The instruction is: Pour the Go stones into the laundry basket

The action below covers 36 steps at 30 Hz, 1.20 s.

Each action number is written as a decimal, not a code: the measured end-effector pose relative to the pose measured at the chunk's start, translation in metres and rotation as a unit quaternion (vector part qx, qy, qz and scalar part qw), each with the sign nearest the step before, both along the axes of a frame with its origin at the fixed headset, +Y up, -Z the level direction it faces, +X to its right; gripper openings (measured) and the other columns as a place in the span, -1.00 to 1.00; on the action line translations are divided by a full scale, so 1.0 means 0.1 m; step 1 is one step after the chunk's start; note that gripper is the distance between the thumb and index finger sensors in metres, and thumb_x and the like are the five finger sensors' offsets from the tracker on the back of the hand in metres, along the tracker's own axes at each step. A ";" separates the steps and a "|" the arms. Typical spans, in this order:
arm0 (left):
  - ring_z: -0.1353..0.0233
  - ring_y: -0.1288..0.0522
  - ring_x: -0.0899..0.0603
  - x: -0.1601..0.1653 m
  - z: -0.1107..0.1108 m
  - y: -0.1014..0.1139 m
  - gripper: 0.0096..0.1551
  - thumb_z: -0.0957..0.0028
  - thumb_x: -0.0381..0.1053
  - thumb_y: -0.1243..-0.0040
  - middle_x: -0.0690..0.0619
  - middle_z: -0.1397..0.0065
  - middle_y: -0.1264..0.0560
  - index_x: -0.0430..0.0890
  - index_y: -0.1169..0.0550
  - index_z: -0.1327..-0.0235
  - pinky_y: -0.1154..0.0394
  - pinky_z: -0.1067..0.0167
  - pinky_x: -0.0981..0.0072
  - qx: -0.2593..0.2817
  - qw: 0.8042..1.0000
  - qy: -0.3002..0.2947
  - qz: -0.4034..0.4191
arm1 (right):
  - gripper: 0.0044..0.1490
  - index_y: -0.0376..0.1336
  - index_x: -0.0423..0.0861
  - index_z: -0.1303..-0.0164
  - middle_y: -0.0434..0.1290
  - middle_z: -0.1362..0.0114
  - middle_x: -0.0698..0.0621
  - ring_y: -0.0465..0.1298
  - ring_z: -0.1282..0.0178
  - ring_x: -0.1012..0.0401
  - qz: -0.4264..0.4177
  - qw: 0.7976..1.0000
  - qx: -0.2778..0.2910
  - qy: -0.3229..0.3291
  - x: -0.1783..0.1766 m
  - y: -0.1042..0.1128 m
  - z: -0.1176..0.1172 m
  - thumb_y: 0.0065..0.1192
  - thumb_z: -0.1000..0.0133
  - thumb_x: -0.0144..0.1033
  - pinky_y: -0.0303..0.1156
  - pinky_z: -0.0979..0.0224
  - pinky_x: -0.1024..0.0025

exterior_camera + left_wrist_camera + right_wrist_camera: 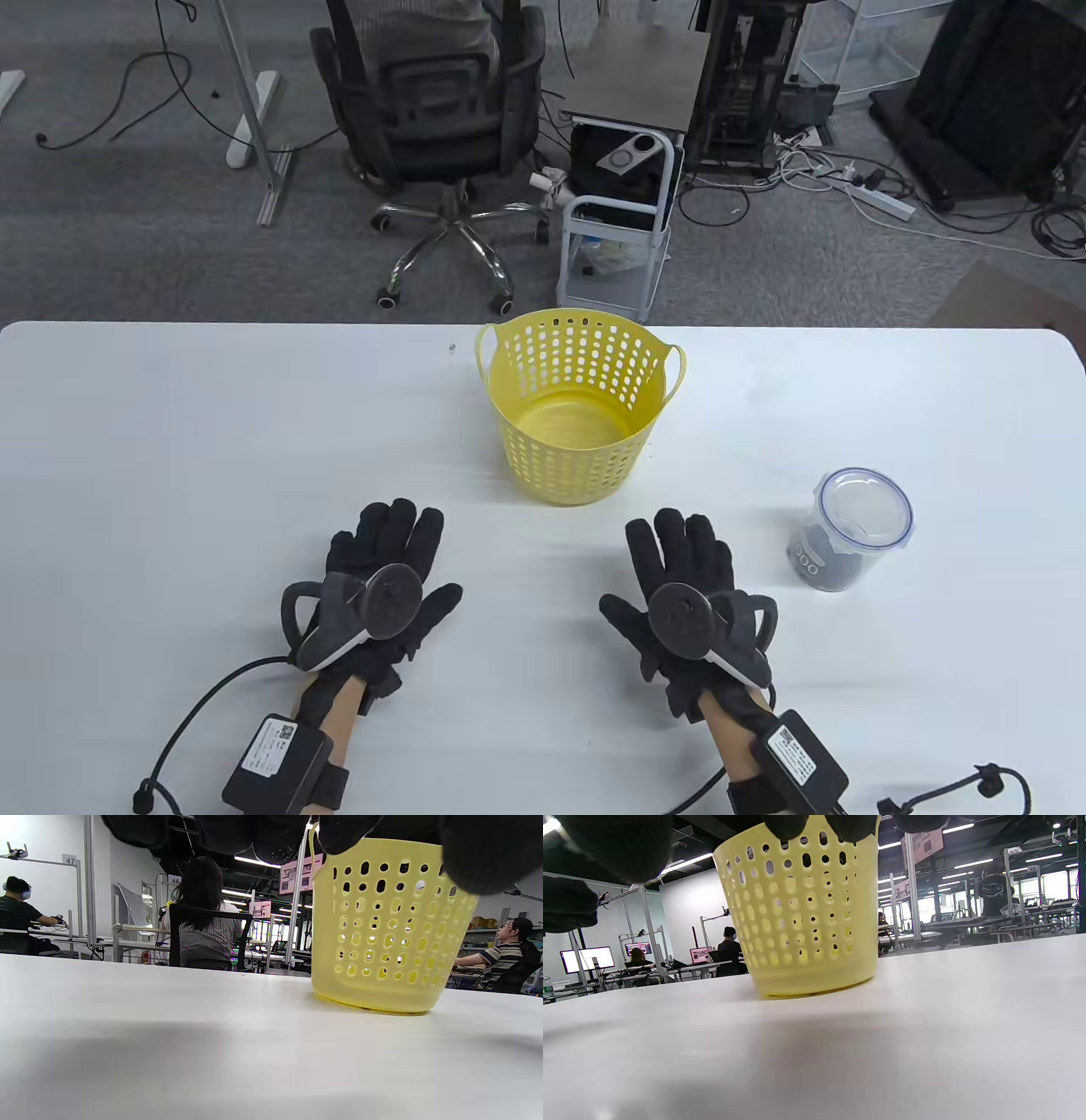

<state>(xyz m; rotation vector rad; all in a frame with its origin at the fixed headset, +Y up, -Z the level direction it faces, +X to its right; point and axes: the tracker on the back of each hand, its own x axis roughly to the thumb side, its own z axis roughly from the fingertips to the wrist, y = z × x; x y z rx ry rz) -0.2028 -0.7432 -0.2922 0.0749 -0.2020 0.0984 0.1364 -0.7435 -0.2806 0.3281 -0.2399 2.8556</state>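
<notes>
On the left we see the left hand (pixel 382 577) lying palm down on the white table (pixel 170 441), fingers spread flat and holding nothing. Ahead of both hands, near the middle of the table, the yellow basket (pixel 577 407) stands upright with its mouth facing up and its long axis vertical; its perforated wall narrows toward the base, and a small handle sticks out at each side of the rim. We see only its bare yellow bottom inside. The right hand (pixel 687 594) also lies flat and open, gripping nothing. Just to its right, apart from the glove, stands the clear jar (pixel 853 531), upright, with a clear lid (pixel 864 507) on top. Dark stones (pixel 827 564) fill its lower part. The jar sits well to the right of the basket.
</notes>
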 end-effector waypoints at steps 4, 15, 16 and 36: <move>-0.74 -0.06 -0.24 0.00 0.01 0.00 0.09 0.18 0.58 -0.20 0.07 -0.77 -0.05 0.28 -0.08 -0.59 -0.15 -0.48 -0.36 -0.001 1.000 -0.001 0.006 | 0.17 -0.04 0.01 -0.60 -0.03 -0.71 -0.28 0.01 -0.60 -0.44 0.006 1.000 0.005 0.005 0.00 0.00 0.01 0.31 0.06 0.39 0.05 -0.51 -0.41; -0.74 -0.07 -0.24 0.06 0.06 0.01 0.09 0.18 0.58 -0.19 0.06 -0.78 -0.06 0.28 -0.08 -0.59 -0.15 -0.48 -0.37 -0.011 1.000 -0.011 0.016 | 0.14 0.00 0.00 -0.59 -0.01 -0.71 -0.27 0.01 -0.62 -0.41 -0.013 0.999 0.040 0.000 0.04 0.11 0.06 0.35 0.07 0.36 0.02 -0.52 -0.41; -0.74 -0.06 -0.24 0.07 0.07 0.01 0.09 0.18 0.58 -0.19 0.06 -0.78 -0.06 0.28 -0.08 -0.59 -0.15 -0.48 -0.37 -0.012 1.000 -0.012 0.015 | 0.14 0.01 0.01 -0.59 -0.01 -0.71 -0.27 0.01 -0.62 -0.41 -0.015 0.999 0.047 -0.003 0.05 0.13 0.06 0.36 0.07 0.35 0.02 -0.52 -0.40; -0.74 -0.07 -0.24 0.16 0.07 0.01 0.08 0.17 0.58 -0.19 0.06 -0.78 -0.07 0.28 -0.09 -0.60 -0.15 -0.48 -0.37 -0.040 0.998 -0.031 0.025 | 0.11 0.08 0.00 -0.57 -0.02 -0.72 -0.24 -0.10 -0.63 -0.44 -0.052 0.960 0.144 -0.234 1.00 0.40 0.02 0.51 0.07 0.26 -0.19 -0.55 -0.41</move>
